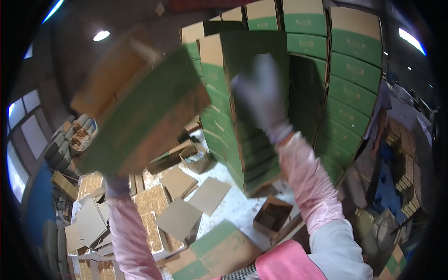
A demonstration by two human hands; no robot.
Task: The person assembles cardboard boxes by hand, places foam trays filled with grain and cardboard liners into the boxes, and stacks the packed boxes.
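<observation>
Our left hand (117,185) is at the lower edge of the raised, tilted box (140,109), left of the stack (218,105); we cannot tell its hidden grip. Our right hand (263,93) shows its grip apart. We'd best steady the box two-handed.

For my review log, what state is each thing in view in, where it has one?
Raised box: tilted, blurred; open or closed, can't tell
Left hand: at that box's lower end, mostly hidden
Right hand: gloved, raised, open, blurred
Green-and-brown boxes: stacked in columns
Small brown box: open-topped
Grey-brown cardboard sheet: lying flat
Ceiling lamp: lit
</observation>
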